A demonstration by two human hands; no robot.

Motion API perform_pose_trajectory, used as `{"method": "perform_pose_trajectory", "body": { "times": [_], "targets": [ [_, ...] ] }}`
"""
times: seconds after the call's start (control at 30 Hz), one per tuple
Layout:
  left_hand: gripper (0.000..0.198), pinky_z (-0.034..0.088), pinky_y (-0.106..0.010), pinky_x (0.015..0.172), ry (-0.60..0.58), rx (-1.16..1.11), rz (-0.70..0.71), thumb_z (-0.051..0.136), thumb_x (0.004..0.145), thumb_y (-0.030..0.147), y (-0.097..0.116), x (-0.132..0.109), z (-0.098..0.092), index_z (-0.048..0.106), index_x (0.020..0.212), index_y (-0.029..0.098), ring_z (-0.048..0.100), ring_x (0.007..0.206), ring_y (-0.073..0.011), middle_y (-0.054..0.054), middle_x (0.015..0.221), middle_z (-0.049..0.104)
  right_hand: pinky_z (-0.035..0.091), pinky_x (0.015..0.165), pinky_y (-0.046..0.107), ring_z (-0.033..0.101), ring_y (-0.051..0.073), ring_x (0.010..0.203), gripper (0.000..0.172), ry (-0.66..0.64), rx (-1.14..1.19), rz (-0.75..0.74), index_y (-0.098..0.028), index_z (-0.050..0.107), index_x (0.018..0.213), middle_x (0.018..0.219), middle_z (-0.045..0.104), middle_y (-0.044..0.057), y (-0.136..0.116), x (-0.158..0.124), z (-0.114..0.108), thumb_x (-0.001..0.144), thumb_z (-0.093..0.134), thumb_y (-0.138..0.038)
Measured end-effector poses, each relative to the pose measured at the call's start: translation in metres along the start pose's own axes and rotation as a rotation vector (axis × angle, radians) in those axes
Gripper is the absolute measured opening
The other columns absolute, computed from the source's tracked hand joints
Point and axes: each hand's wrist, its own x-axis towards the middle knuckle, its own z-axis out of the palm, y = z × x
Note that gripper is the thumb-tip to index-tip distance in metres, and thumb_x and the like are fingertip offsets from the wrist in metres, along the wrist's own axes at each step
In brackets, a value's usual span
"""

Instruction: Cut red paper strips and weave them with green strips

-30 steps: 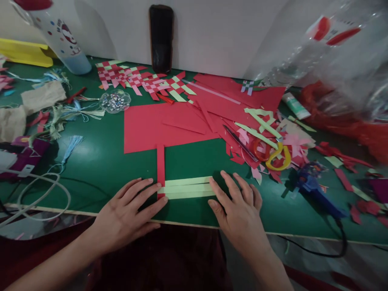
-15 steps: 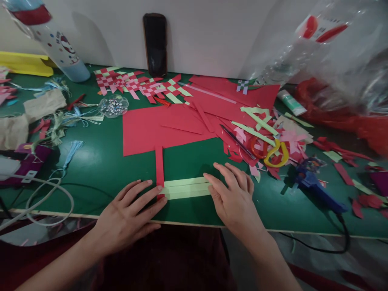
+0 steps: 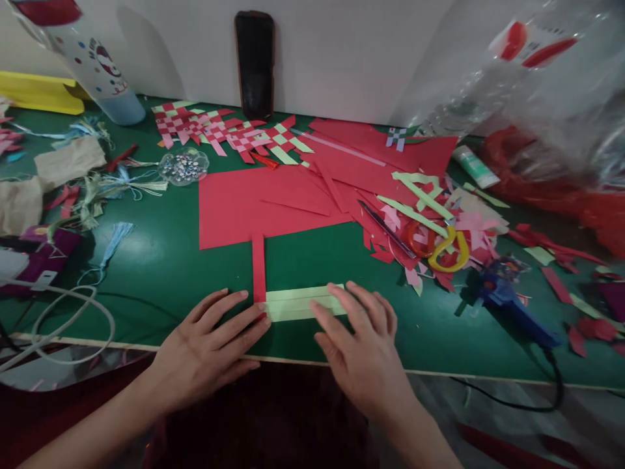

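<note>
Pale green paper strips (image 3: 293,306) lie side by side near the table's front edge. A red paper strip (image 3: 258,267) stands crosswise at their left end, its far end by the red paper sheet (image 3: 229,208). My left hand (image 3: 209,345) lies with fingers stretched, its fingertips pressing where the red and green strips meet. My right hand (image 3: 361,339) has its fingers spread, with the fingertips resting on the right part of the green strips. Whether the strips are interlaced under the left fingertips is hidden.
Scissors with a yellow handle (image 3: 449,251) and a pen (image 3: 388,229) lie among paper scraps. A blue glue gun (image 3: 517,306) is at right. Behind are woven paper pieces (image 3: 215,133), a dish of small beads (image 3: 183,167), a phone (image 3: 254,65) and a bottle (image 3: 105,71).
My right hand has moved left and its fingertips now lie farther onto the green strips, which sit closer together. My left hand stays in place. The view has shifted slightly.
</note>
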Motion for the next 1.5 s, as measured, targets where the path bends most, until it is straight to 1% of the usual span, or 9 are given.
{"method": "perform_pose_trajectory", "body": {
  "times": [0.13, 0.37, 0.63, 0.87, 1.0, 1.13, 1.23, 1.37, 1.5],
  "targets": [
    [0.045, 0.029, -0.047, 0.12, -0.002, -0.003, -0.006, 0.065, 0.091, 0.044, 0.0, 0.0, 0.0, 0.06, 0.133, 0.028, 0.048, 0.133, -0.0266, 0.004, 0.139, 0.061, 0.023, 0.113, 0.058, 0.043, 0.032, 0.132, 0.027, -0.038, -0.043, -0.011, -0.031, 0.069, 0.118, 0.138, 0.06, 0.007, -0.008, -0.003, 0.002, 0.094, 0.057, -0.037],
    [0.046, 0.031, -0.048, 0.119, -0.007, 0.003, -0.006, 0.066, 0.09, 0.045, 0.001, -0.001, 0.001, 0.059, 0.133, 0.029, 0.049, 0.134, -0.0267, 0.001, 0.136, 0.063, 0.028, 0.11, 0.059, 0.045, 0.033, 0.131, 0.027, -0.025, -0.043, 0.038, -0.03, 0.07, 0.118, 0.138, 0.06, 0.008, 0.005, -0.003, 0.001, 0.096, 0.055, -0.035],
    [0.047, 0.03, -0.048, 0.12, -0.01, 0.019, 0.011, 0.065, 0.091, 0.044, 0.0, 0.001, -0.001, 0.058, 0.135, 0.027, 0.049, 0.133, -0.0267, 0.001, 0.136, 0.063, 0.03, 0.109, 0.057, 0.045, 0.032, 0.131, 0.027, -0.037, -0.02, 0.054, -0.031, 0.07, 0.119, 0.136, 0.061, 0.007, 0.005, -0.005, 0.003, 0.096, 0.055, -0.033],
    [0.041, 0.037, -0.049, 0.115, -0.008, 0.034, 0.031, 0.064, 0.092, 0.041, 0.0, 0.005, -0.005, 0.062, 0.13, 0.026, 0.052, 0.129, -0.0269, -0.001, 0.132, 0.066, 0.034, 0.107, 0.054, 0.048, 0.032, 0.129, 0.026, 0.01, -0.005, 0.032, -0.027, 0.07, 0.117, 0.132, 0.062, 0.01, 0.007, -0.003, 0.001, 0.096, 0.054, -0.027],
    [0.043, 0.033, -0.048, 0.118, -0.01, 0.024, 0.021, 0.064, 0.091, 0.045, -0.001, 0.003, -0.002, 0.06, 0.131, 0.028, 0.05, 0.131, -0.0263, 0.0, 0.135, 0.064, 0.033, 0.109, 0.052, 0.05, 0.03, 0.129, 0.028, 0.067, 0.035, -0.001, -0.022, 0.067, 0.121, 0.131, 0.064, 0.012, -0.001, 0.003, 0.003, 0.097, 0.053, -0.025],
    [0.044, 0.034, -0.047, 0.116, -0.026, 0.047, 0.026, 0.061, 0.093, 0.047, -0.001, 0.003, -0.004, 0.059, 0.132, 0.027, 0.048, 0.131, -0.0265, -0.004, 0.135, 0.061, 0.029, 0.112, 0.052, 0.049, 0.029, 0.131, 0.026, 0.031, 0.074, -0.059, -0.025, 0.067, 0.119, 0.131, 0.065, 0.007, -0.016, 0.014, 0.006, 0.098, 0.053, -0.028],
    [0.041, 0.036, -0.046, 0.115, -0.019, 0.063, 0.019, 0.06, 0.094, 0.047, -0.001, 0.006, -0.007, 0.06, 0.129, 0.026, 0.048, 0.13, -0.0265, -0.007, 0.13, 0.06, 0.029, 0.112, 0.052, 0.049, 0.029, 0.13, 0.024, 0.023, 0.073, -0.08, -0.025, 0.068, 0.115, 0.131, 0.066, 0.007, -0.024, 0.021, 0.009, 0.098, 0.052, -0.03],
    [0.041, 0.035, -0.046, 0.115, 0.009, 0.07, 0.02, 0.06, 0.093, 0.048, -0.001, 0.005, -0.006, 0.06, 0.128, 0.026, 0.049, 0.127, -0.0259, -0.006, 0.123, 0.061, 0.028, 0.112, 0.053, 0.049, 0.029, 0.13, 0.024, -0.003, 0.057, -0.098, -0.026, 0.069, 0.114, 0.13, 0.066, 0.005, -0.027, 0.025, 0.013, 0.097, 0.053, -0.032],
    [0.043, 0.034, -0.046, 0.116, 0.0, 0.063, 0.028, 0.059, 0.093, 0.048, -0.002, 0.003, -0.003, 0.059, 0.13, 0.026, 0.049, 0.128, -0.0263, -0.005, 0.124, 0.061, 0.027, 0.112, 0.054, 0.047, 0.029, 0.131, 0.024, -0.032, 0.052, -0.099, -0.028, 0.07, 0.114, 0.132, 0.065, 0.005, -0.027, 0.025, 0.016, 0.097, 0.054, -0.032]
  ]
}}
